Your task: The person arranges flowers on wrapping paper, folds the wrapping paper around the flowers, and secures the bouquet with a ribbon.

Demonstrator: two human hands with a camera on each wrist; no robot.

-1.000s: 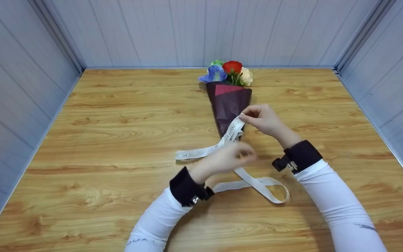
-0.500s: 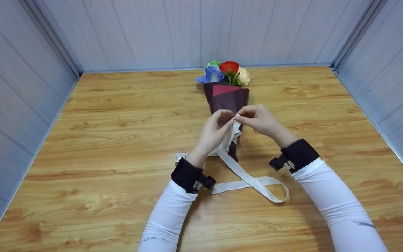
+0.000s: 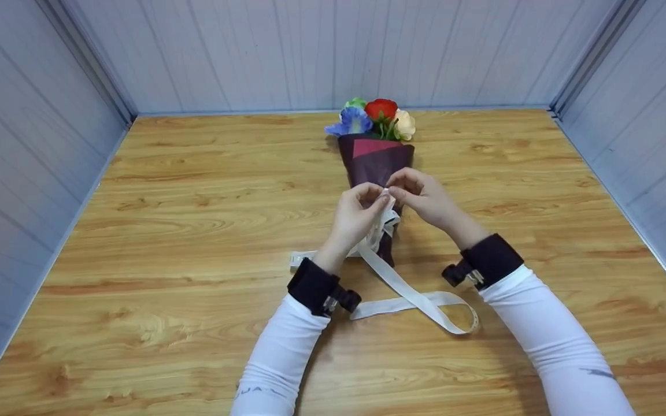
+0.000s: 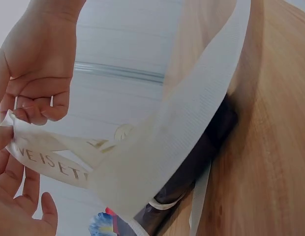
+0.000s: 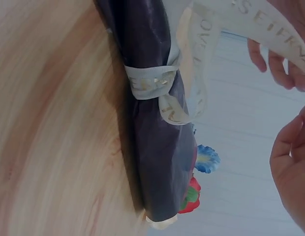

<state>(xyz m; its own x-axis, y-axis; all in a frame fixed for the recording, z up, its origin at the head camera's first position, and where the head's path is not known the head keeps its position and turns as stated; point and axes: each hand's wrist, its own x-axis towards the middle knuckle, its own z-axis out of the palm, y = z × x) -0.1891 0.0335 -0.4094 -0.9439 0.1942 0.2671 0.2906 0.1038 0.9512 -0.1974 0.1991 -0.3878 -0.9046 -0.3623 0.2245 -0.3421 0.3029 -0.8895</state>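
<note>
A bouquet wrapped in dark plum paper [image 3: 370,167] lies on the wooden table, its flowers [image 3: 380,110] pointing away from me. Round its lower part goes a white ribbon [image 5: 150,82] with gold lettering, wound and knotted as the right wrist view shows. Just above the paper, my left hand [image 3: 351,218] pinches a raised length of this ribbon between thumb and fingers. My right hand [image 3: 430,202] pinches the same length close beside it, so the fingertips nearly meet. One ribbon tail [image 3: 396,283] runs toward me and loops on the table; another short end sticks out to the left behind my wrist.
The wooden tabletop [image 3: 182,242] is bounded by pale panel walls [image 3: 310,52] at the back and both sides. Black straps with small cameras [image 3: 347,299] sit on both wrists over white sleeves.
My left hand has moved up from the bouquet's lower end to the raised ribbon and now pinches it beside the right hand. The right hand has shifted slightly left, still holding the ribbon.
</note>
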